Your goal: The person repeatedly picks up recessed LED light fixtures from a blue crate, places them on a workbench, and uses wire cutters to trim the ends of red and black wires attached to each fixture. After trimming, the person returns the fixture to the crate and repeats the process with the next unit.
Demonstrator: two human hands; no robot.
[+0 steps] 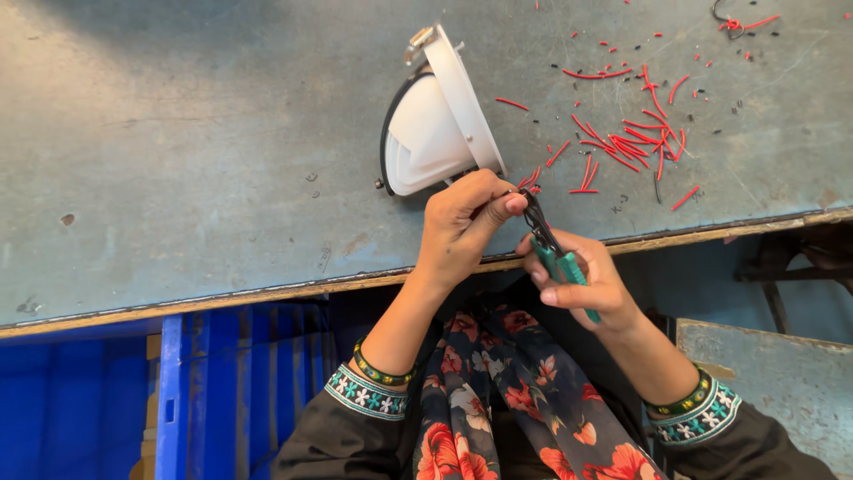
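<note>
A white cone-shaped lamp housing (pixel 435 124) with a flat rim lies on its side on the grey table (pixel 178 151). My left hand (pixel 462 222) pinches thin wires that come from the housing, right at the table's front edge. My right hand (pixel 582 280) grips a pair of green-handled pliers (pixel 551 249), whose dark jaws meet the wires at my left fingertips. A few red wire ends (pixel 530 180) stick out just above the fingers.
Many short red wire offcuts (pixel 635 138) and small black bits lie scattered on the table to the right. A blue plastic crate (pixel 204 391) stands below the table edge at left. A grey surface (pixel 773 373) sits at lower right.
</note>
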